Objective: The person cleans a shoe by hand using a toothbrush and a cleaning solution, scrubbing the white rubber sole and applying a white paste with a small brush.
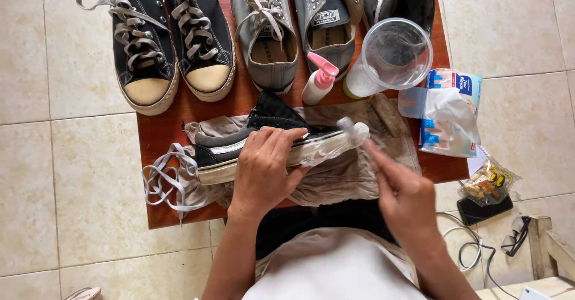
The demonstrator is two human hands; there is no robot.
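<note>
One black sneaker (239,147) with a white stripe and pale sole lies sideways on a cloth (335,177) on the worktop (162,132), laces removed; the left hand (263,168) grips it, while the right hand (404,195) pinches a blurred brush (350,129) at its toe.

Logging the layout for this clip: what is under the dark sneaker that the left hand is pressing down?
A crumpled beige cloth lies under the dark sneaker, spread on the red-brown table. Loose laces lie beside it. The left hand covers the shoe's middle, so the cloth directly beneath is hidden.
</note>
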